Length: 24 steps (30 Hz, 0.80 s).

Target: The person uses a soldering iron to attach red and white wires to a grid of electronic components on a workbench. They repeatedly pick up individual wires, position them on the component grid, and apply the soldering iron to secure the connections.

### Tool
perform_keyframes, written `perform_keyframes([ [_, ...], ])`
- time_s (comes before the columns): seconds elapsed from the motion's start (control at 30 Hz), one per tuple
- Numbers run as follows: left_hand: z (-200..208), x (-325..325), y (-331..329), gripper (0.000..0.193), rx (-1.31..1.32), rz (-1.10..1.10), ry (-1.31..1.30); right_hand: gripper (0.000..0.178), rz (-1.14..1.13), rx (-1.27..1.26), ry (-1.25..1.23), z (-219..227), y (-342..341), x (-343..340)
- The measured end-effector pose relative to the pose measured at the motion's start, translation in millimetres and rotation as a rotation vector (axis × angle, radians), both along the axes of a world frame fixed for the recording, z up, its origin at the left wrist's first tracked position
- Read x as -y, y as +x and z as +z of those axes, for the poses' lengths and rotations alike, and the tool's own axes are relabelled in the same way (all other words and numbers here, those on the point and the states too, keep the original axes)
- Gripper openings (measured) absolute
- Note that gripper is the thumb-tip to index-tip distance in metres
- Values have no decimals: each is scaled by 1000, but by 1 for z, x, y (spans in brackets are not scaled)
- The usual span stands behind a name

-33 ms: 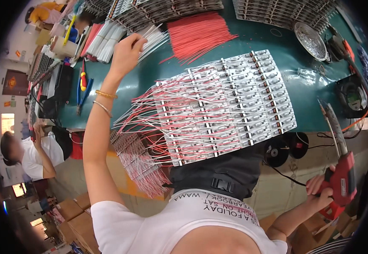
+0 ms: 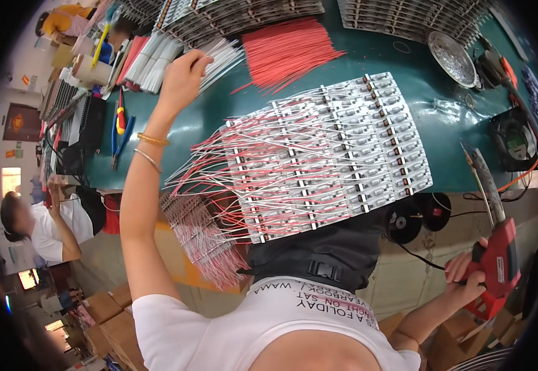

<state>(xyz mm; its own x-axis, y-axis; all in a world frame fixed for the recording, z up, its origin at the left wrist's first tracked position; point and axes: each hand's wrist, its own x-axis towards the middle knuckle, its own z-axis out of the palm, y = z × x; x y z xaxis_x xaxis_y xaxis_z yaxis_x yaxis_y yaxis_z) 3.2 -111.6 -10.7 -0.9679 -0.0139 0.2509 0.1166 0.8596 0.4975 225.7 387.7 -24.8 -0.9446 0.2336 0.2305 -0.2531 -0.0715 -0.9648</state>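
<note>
My left hand (image 2: 184,77) is closed, fingers curled, beside a fanned bundle of white wires (image 2: 226,57). Whether a wire is pinched in it is hidden. At the lower right my right hand (image 2: 467,275) grips a red soldering gun (image 2: 499,260) by its handle. Its long tip (image 2: 490,182) points up toward the bench. A panel of small circuit boards (image 2: 377,148) in rows lies at the near edge of the green bench (image 2: 430,80). Red and white wires (image 2: 219,161) run from its left part and hang past that edge.
Red wires (image 2: 290,52) lie behind the panel, near stacked panels (image 2: 238,18). A round metal dish (image 2: 452,60) and a small fan (image 2: 516,141) stand at the right. Pliers (image 2: 120,133) lie at the left. A co-worker (image 2: 55,226) sits far left.
Very little differs. The soldering gun and my right hand have shifted slightly up and to the left; my left hand keeps its place by the white wires.
</note>
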Motion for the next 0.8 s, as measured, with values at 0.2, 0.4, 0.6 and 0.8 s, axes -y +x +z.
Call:
perform_keyframes([
  [0.2,55,-16,-4,21,92,-191,-543,75,-101,66,-73,-10,-6,14],
  [0.4,66,-45,-10,16,175,-235,-808,67,-26,9,-97,-15,-11,24],
  [0.6,30,-32,-10,16,202,-149,-434,66,-46,47,-138,-20,-4,25],
  [0.8,15,-12,-8,16,182,-167,-393,65,-112,98,-199,-22,-4,25],
])
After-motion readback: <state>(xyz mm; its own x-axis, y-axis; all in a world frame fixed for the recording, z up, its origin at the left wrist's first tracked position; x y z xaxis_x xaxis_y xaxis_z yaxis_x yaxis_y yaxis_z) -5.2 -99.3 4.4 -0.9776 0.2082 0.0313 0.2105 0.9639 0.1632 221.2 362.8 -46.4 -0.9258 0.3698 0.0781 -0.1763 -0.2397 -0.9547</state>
